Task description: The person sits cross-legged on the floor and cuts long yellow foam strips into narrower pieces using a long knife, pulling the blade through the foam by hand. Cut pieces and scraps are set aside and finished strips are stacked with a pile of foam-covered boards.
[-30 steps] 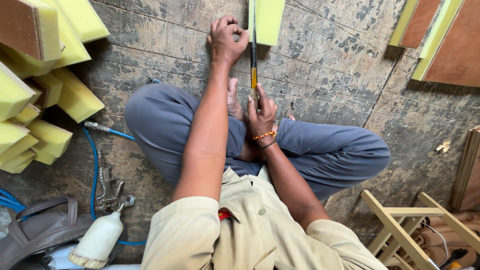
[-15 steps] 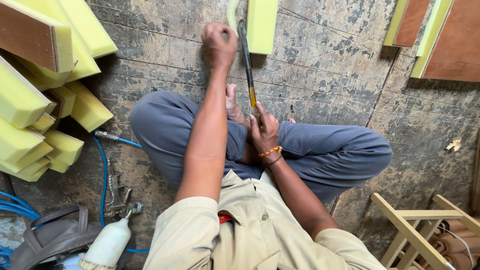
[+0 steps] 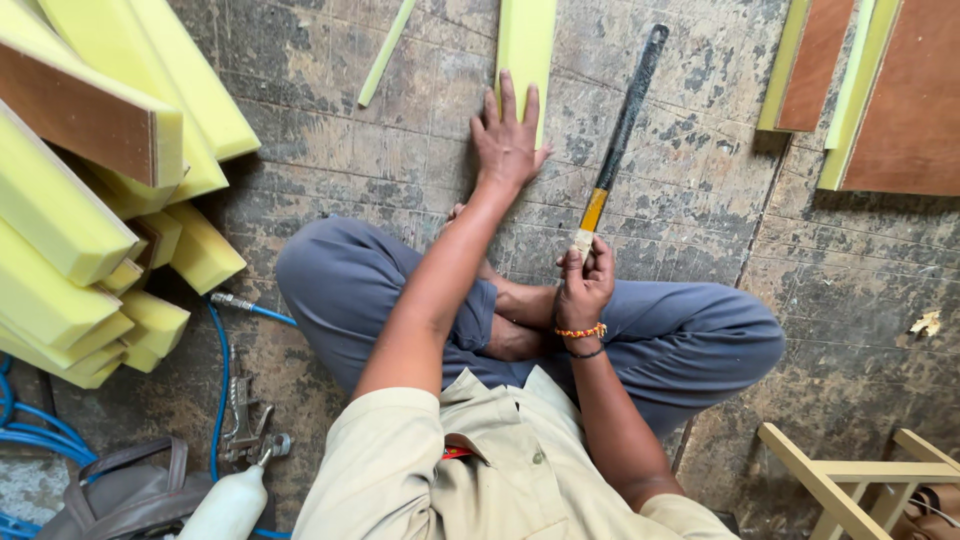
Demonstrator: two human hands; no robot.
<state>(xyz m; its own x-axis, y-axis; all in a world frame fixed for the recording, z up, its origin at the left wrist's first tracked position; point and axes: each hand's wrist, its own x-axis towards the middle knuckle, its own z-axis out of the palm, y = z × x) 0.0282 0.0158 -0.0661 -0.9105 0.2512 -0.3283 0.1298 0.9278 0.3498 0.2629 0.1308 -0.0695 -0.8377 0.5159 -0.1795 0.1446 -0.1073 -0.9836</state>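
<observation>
The person sits cross-legged on the floor [image 3: 330, 190], a worn grey surface. The left hand [image 3: 508, 140] lies flat and open, fingers spread, on the near end of a yellow-green foam strip [image 3: 527, 45] that runs away toward the top of the view. The right hand [image 3: 585, 285] is closed around the lower end of a long tool [image 3: 615, 140], just above the knees. This tool has a pale tip in the fingers, a yellow part above it and a long dark part that points up and to the right; it lies just beside the strip, on its right. I cannot tell what kind of tool it is.

A thin foam sliver [image 3: 385, 52] lies left of the strip. At the left stands a pile of foam blocks [image 3: 60, 220]. Near the left knee are a blue hose [image 3: 215, 390] and a spray gun [image 3: 240, 420]. Foam-edged boards [image 3: 905, 100] lie at the upper right, and a wooden frame [image 3: 850, 475] at the lower right.
</observation>
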